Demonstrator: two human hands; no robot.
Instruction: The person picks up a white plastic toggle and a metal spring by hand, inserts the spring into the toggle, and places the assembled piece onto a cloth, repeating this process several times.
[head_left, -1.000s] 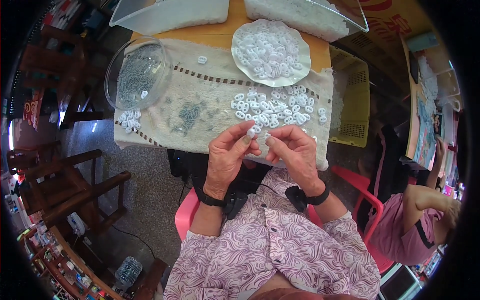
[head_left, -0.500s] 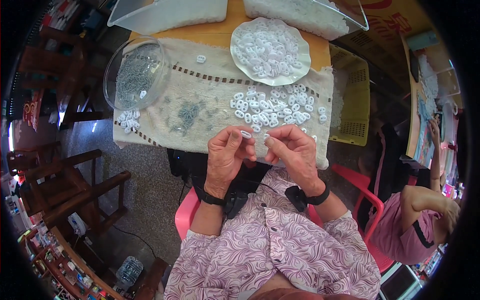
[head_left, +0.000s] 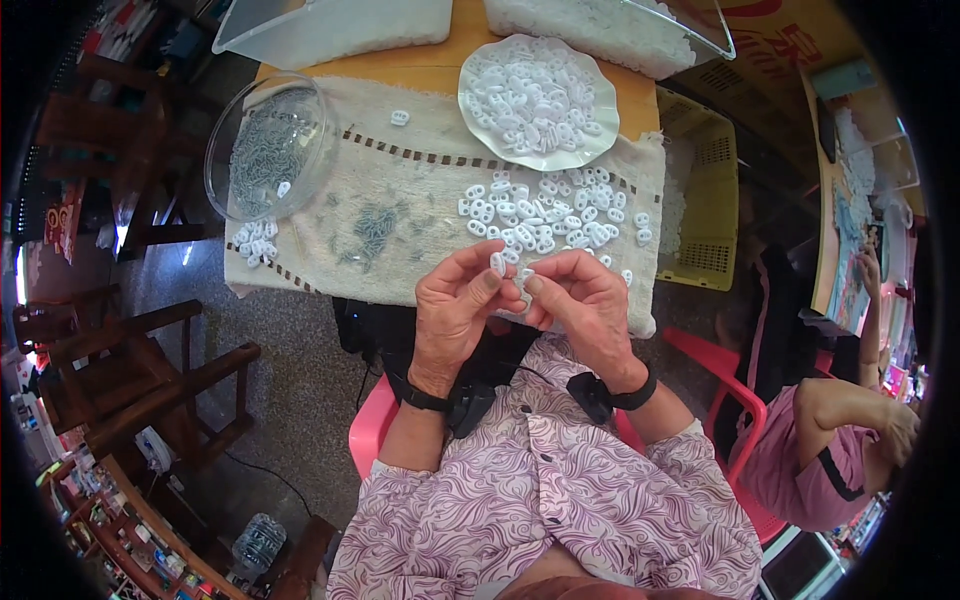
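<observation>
Plate point(head_left: 555, 161) of white pieces point(head_left: 535, 95), bowl point(head_left: 218, 178) of grey bits point(head_left: 265, 150), left grip point(head_left: 450, 305) pinching oval point(head_left: 498, 264), right grip's point(head_left: 592, 305) hold unclear

White pieces point(head_left: 525, 209) look like smooth plastic. The cloth point(head_left: 330, 255) is rough. The bowl point(head_left: 314, 150) at ten o'clock is shiny.

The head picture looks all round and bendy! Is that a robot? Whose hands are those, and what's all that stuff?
No robot: they're a person's left hand and right hand. The camera sits on that person's head, looking down; its very wide lens bends straight edges. A cream towel covers part of the wooden table. There's a clear bowl of tiny grey pieces, a loose grey pile and many white pieces with holes. A wavy-edged plate carries more. The left hand holds a white piece; whether the right holds anything is too small to tell.
</observation>
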